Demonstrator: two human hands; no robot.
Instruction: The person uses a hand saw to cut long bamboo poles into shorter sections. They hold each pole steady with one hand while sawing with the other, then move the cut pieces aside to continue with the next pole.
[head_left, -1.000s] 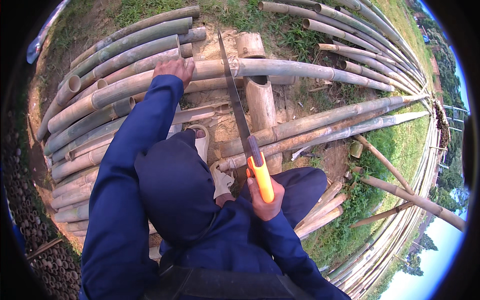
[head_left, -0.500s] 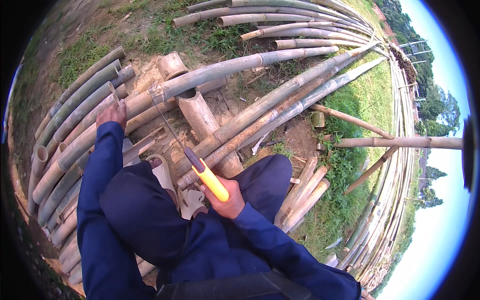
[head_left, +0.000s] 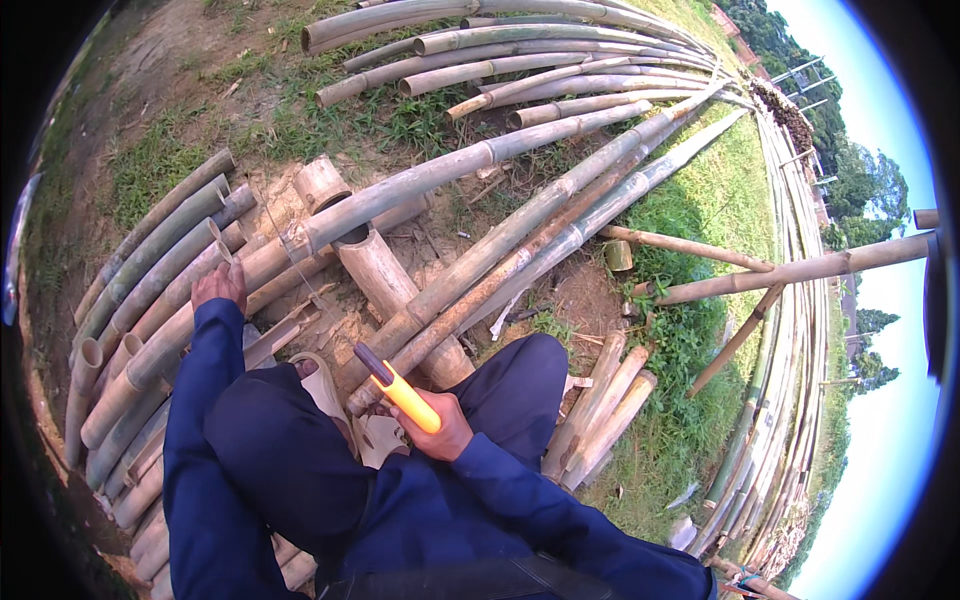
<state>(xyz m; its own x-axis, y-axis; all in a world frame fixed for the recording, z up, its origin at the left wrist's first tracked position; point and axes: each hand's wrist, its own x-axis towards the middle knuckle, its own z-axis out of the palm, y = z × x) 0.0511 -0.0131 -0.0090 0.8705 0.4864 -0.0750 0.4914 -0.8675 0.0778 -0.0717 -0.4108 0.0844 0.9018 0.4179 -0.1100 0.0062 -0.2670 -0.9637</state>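
Fingers [head_left: 452,432] grip yellow-handled knife [head_left: 398,388]; left hand [head_left: 220,286] on bamboo pole [head_left: 440,172].

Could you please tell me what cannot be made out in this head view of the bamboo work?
- Blade of the yellow-handled knife: foreshortened, only a dark stub shows.
- Right hand fingers: wrapped behind the handle.
- Left hand palm: pressed against the bamboo pole.
- Far pole ends: bent at the fisheye rim.

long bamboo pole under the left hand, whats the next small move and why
Probably bring the knife down onto the long bamboo pole: the left hand steadies it across the short log, and the right hand holds the knife raised.
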